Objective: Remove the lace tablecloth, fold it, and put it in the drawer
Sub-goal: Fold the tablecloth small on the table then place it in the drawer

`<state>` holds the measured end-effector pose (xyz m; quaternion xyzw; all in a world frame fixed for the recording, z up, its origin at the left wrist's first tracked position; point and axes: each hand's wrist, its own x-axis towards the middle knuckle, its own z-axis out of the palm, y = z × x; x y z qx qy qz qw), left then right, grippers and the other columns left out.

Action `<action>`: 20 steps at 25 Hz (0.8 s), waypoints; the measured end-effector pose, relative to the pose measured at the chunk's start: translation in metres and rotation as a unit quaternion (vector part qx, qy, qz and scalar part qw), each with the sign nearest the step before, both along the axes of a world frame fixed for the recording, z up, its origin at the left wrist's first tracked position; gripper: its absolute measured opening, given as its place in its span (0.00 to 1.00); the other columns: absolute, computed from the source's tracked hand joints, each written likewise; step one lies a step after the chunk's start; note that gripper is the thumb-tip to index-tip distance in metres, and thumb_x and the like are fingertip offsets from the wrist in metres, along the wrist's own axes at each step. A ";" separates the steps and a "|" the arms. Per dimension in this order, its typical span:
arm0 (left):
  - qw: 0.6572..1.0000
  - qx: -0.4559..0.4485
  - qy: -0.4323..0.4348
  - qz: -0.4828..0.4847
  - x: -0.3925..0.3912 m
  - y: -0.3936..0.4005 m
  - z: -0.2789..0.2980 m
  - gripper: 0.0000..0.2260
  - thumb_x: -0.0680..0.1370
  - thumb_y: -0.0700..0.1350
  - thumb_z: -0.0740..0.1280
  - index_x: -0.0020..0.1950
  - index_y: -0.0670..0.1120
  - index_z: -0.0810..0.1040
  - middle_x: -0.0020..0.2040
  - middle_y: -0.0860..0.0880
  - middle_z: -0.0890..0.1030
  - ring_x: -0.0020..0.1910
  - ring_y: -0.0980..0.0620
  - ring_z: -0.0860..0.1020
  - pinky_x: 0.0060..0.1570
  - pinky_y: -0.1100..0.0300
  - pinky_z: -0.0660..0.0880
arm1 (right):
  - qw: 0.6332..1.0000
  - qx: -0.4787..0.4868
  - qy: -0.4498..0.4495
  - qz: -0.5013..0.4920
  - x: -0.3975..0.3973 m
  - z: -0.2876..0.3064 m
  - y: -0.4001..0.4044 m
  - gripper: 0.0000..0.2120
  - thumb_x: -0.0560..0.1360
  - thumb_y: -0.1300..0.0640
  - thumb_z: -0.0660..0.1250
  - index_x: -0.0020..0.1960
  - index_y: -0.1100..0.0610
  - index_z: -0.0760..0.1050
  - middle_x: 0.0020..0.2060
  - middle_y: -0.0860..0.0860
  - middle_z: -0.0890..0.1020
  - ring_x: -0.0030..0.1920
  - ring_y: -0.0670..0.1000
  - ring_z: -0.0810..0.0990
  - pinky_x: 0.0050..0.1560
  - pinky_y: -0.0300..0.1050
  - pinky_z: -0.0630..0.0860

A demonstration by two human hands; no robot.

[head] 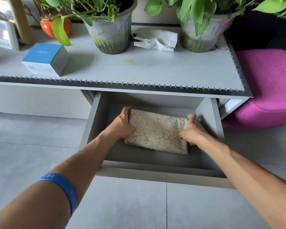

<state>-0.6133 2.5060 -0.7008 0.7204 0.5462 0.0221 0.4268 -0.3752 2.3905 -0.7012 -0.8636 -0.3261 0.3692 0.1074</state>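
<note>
At the upper left of the frame a blue-and-white carton (45, 59) sits on the grey cabinet top (155, 70); its pale lettering appears upside down and is too faint to read with certainty; a blue wristband (63, 187) on the left forearm at lower left carries raised marks that cannot be read either. The lace tablecloth (158, 131) — cream openwork with large floral motifs — is folded into a flat rectangle and lies on the floor of the open grey drawer (162, 174) at the centre of the frame. The left hand (122, 124) holds its left edge, fingers tucked under and out of sight; the right hand (192, 129) grips its right edge, fingers curled over the fabric. Along the top of the frame stand two translucent ribbed plastic pots (111, 33) of green leafy plants, a crumpled white tissue (157, 39) between them — and an orange glossy vase (48, 27) farther left; a magenta fabric pouf (267, 90) fills the right side.
</note>
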 end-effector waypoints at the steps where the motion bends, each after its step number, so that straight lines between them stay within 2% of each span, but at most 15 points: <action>1: 1.000 -0.002 0.000 -0.010 0.000 0.000 0.000 0.42 0.69 0.44 0.76 0.77 0.52 0.54 0.60 0.51 0.72 0.53 0.53 0.73 0.50 0.64 0.69 | 0.999 0.010 -0.024 0.040 0.000 0.000 0.000 0.42 0.72 0.64 0.68 0.77 0.50 0.47 0.73 0.55 0.63 0.64 0.56 0.72 0.48 0.45 0.74; 2: 1.000 -0.012 -0.004 -0.026 -0.001 -0.001 0.001 0.47 0.67 0.46 0.78 0.78 0.53 0.52 0.59 0.52 0.71 0.54 0.54 0.72 0.53 0.64 0.68 | 0.997 0.026 -0.023 0.062 -0.001 0.001 0.000 0.46 0.71 0.63 0.71 0.77 0.46 0.45 0.74 0.54 0.61 0.67 0.57 0.70 0.50 0.43 0.71; 5: 0.995 -0.021 0.006 -0.098 -0.009 -0.003 0.005 0.48 0.68 0.47 0.78 0.78 0.61 0.50 0.57 0.53 0.77 0.51 0.56 0.77 0.53 0.65 0.74 | 0.994 0.061 0.033 0.089 -0.004 0.004 -0.001 0.44 0.67 0.57 0.77 0.76 0.43 0.56 0.72 0.54 0.63 0.66 0.55 0.70 0.54 0.40 0.66; 6: 0.992 -0.024 0.025 -0.118 -0.013 -0.005 0.007 0.47 0.69 0.47 0.77 0.78 0.62 0.51 0.61 0.51 0.77 0.55 0.54 0.78 0.58 0.62 0.74 | 0.992 0.058 0.032 0.110 -0.006 0.006 -0.002 0.43 0.67 0.56 0.78 0.75 0.43 0.59 0.72 0.54 0.63 0.65 0.55 0.71 0.54 0.40 0.67; 8: 0.986 -0.035 0.082 -0.141 -0.016 -0.009 0.014 0.44 0.72 0.48 0.75 0.79 0.61 0.50 0.73 0.45 0.69 0.67 0.46 0.72 0.68 0.53 0.68 | 0.983 0.033 -0.025 0.177 -0.015 0.013 -0.003 0.40 0.69 0.54 0.76 0.75 0.45 0.59 0.73 0.53 0.61 0.66 0.56 0.71 0.53 0.43 0.68; 9: 0.980 -0.006 0.127 -0.154 -0.015 -0.013 0.019 0.43 0.73 0.48 0.74 0.79 0.59 0.50 0.75 0.42 0.65 0.70 0.43 0.69 0.70 0.50 0.67 | 0.971 0.025 -0.090 0.219 -0.023 0.017 -0.003 0.37 0.71 0.55 0.73 0.75 0.47 0.59 0.75 0.53 0.58 0.68 0.58 0.69 0.55 0.47 0.69; 10: 0.966 0.059 0.180 -0.175 -0.010 -0.019 0.023 0.41 0.73 0.48 0.73 0.79 0.58 0.52 0.74 0.42 0.63 0.69 0.41 0.68 0.68 0.48 0.68 | 0.951 0.030 -0.157 0.264 -0.031 0.021 -0.003 0.34 0.73 0.59 0.69 0.74 0.48 0.59 0.78 0.53 0.53 0.72 0.60 0.65 0.60 0.53 0.69; 11: 0.937 0.154 0.229 -0.213 -0.004 -0.026 0.028 0.38 0.73 0.47 0.73 0.77 0.57 0.56 0.72 0.43 0.63 0.68 0.42 0.68 0.65 0.47 0.70 | 0.930 0.040 -0.199 0.306 -0.038 0.024 -0.005 0.33 0.73 0.63 0.65 0.74 0.50 0.58 0.79 0.52 0.49 0.75 0.62 0.59 0.65 0.59 0.66; 13: 0.864 0.298 0.274 -0.298 0.007 -0.038 0.033 0.32 0.73 0.42 0.71 0.73 0.52 0.62 0.68 0.46 0.65 0.66 0.44 0.68 0.61 0.48 0.70 | 0.907 0.029 -0.209 0.365 -0.051 0.028 -0.009 0.35 0.74 0.64 0.64 0.76 0.48 0.55 0.80 0.52 0.48 0.77 0.63 0.54 0.71 0.64 0.60; 14: 0.850 0.309 0.280 -0.322 0.009 -0.042 0.031 0.32 0.73 0.39 0.70 0.73 0.50 0.61 0.68 0.46 0.66 0.68 0.45 0.67 0.60 0.48 0.70 | 0.903 0.003 -0.200 0.381 -0.054 0.029 -0.010 0.37 0.75 0.61 0.65 0.77 0.47 0.52 0.80 0.52 0.48 0.77 0.64 0.54 0.72 0.64 0.60; 17: 0.867 0.215 0.282 -0.350 0.005 -0.034 0.025 0.38 0.72 0.32 0.68 0.77 0.46 0.53 0.77 0.44 0.57 0.76 0.44 0.59 0.65 0.45 0.71 | 0.895 -0.065 -0.185 0.402 -0.057 0.030 -0.009 0.43 0.76 0.58 0.69 0.79 0.44 0.45 0.80 0.52 0.45 0.77 0.64 0.54 0.73 0.62 0.60; 20: 0.847 0.144 0.311 -0.406 -0.004 -0.019 0.022 0.42 0.75 0.33 0.65 0.80 0.49 0.41 0.81 0.46 0.42 0.80 0.46 0.47 0.73 0.46 0.62 | 0.898 -0.054 -0.153 0.409 -0.055 0.035 0.002 0.40 0.74 0.58 0.72 0.78 0.45 0.54 0.78 0.57 0.56 0.74 0.63 0.61 0.73 0.61 0.62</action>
